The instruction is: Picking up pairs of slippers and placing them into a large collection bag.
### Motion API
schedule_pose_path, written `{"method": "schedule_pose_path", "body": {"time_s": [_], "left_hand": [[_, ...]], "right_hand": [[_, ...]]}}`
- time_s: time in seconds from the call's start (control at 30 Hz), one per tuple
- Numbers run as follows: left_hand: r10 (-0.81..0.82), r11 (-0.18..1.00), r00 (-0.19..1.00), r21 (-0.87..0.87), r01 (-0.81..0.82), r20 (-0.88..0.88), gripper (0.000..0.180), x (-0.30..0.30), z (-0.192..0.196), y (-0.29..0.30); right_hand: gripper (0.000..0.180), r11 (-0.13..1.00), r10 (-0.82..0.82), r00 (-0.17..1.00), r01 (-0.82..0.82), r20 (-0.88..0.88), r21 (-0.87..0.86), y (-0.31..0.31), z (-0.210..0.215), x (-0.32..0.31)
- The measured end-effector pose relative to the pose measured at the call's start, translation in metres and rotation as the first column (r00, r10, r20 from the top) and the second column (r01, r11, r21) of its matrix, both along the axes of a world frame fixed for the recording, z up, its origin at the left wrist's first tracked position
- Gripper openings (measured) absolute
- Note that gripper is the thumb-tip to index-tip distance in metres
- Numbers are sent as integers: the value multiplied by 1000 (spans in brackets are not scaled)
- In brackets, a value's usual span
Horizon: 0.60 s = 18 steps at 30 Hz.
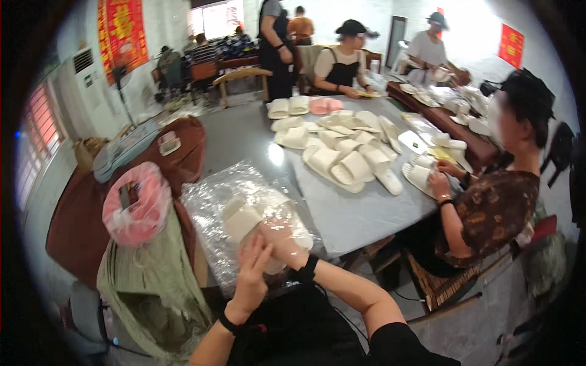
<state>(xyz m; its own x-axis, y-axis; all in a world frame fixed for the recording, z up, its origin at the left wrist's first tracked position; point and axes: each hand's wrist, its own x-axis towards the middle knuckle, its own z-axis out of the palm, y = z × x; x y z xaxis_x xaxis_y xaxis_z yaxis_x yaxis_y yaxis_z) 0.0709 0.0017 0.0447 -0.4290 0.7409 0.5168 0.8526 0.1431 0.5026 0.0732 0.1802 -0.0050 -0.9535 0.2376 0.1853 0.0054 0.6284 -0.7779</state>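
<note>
A cream slipper (239, 218) lies tilted on a pile of clear plastic bags (204, 198) at the table's near edge. My right hand (282, 243) grips it at the strap's opening, the fingertips partly hidden by the strap. Close below, my left hand (250, 274) has its fingers stretched out, nearly touching the right hand and the slipper's near side. Shiny plastic film covers more pale shapes to the right of the slipper, and their outlines are unclear.
Several cream slippers (345, 152) are heaped mid-table, with a pink pair (326, 105) behind. A co-worker (488, 201) handles a slipper at the right. To my left stand a pink plastic-lined bin (116, 210) and a green sack (143, 287). Other people work farther back.
</note>
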Motion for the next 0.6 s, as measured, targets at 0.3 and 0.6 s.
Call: {"method": "schedule_pose_path", "body": {"time_s": [0.3,0.6], "left_hand": [[-5,999,1000,-46,5,7,71,5,5,-37],[-150,988,986,-12,151,71,60,-11,-6,-67]], "right_hand": [[54,840,-355,931,275,90,468,-8,-12,-70],[39,698,-142,951,293,-275,653,-4,-56,-57]]}}
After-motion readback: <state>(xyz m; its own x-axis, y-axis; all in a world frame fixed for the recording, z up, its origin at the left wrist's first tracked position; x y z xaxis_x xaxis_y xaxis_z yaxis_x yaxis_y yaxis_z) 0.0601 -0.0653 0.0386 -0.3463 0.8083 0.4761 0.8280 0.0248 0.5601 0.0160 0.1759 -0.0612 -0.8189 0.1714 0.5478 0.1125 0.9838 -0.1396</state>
